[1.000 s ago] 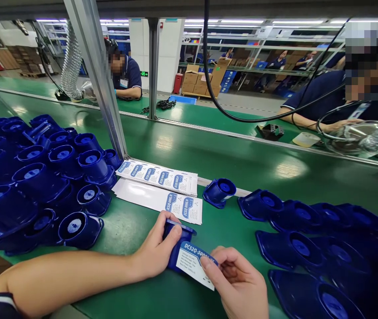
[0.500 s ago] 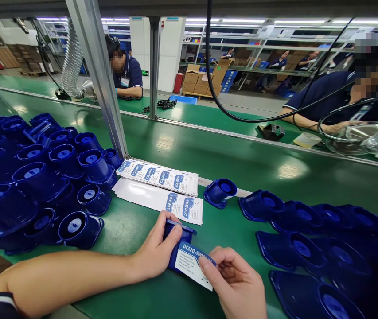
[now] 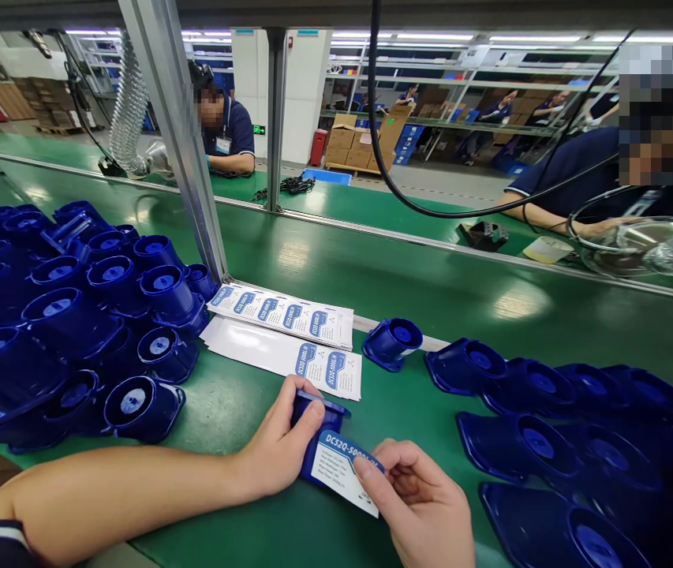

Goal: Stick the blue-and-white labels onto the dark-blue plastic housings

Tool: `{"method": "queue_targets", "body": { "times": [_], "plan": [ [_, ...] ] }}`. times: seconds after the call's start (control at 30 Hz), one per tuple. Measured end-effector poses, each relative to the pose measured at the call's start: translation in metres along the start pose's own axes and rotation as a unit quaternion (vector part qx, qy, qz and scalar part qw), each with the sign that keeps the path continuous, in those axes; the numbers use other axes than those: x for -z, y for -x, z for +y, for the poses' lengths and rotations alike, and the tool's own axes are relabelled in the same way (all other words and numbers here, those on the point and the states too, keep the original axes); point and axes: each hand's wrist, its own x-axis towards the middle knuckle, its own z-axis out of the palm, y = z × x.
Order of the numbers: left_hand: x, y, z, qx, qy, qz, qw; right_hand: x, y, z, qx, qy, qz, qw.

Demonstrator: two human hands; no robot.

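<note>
My left hand (image 3: 280,442) grips a blue plastic housing (image 3: 306,410) lying on its side, thumb across its flange. Between the thumb and fingers of my right hand (image 3: 422,497) is the right end of a white and blue label (image 3: 342,472) printed "DC52Q-5000L/H". The label's left part lies against the housing's side, while its right end stands off the curve. Just beyond my hands lie two stacks of label sheets: the nearer sheet (image 3: 277,355) is partly bare backing, and the farther sheet (image 3: 277,308) carries several labels.
A heap of blue housings (image 3: 64,315) fills the left side. More housings (image 3: 540,442) stand in rows on the right, with a single one (image 3: 394,341) beside the sheets. A metal post (image 3: 176,134) rises behind the labels. A black cable (image 3: 386,173) hangs ahead. Co-workers sit across the bench.
My hands, the housing and the label look unmoved. Across the bench, the co-worker on the right has shifted their head slightly.
</note>
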Motion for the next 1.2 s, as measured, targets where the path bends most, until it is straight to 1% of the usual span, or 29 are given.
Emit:
{"method": "queue_targets", "body": {
  "times": [0.4,0.9,1.1,1.2],
  "plan": [
    [-0.001,0.000,0.001,-0.003,-0.008,0.000,1.000,-0.003,-0.001,-0.005,-0.009,0.009,0.019,1.000],
    [0.000,0.000,0.001,-0.005,-0.008,0.002,1.000,-0.005,-0.003,-0.008,-0.012,0.006,0.027,1.000],
    [0.000,0.001,0.002,-0.001,-0.015,0.003,1.000,-0.011,0.000,-0.013,-0.027,0.000,0.051,0.998],
    [0.001,0.001,0.002,0.000,-0.016,0.004,1.000,-0.016,0.001,-0.017,-0.037,-0.008,0.075,0.996]
  ]
}}
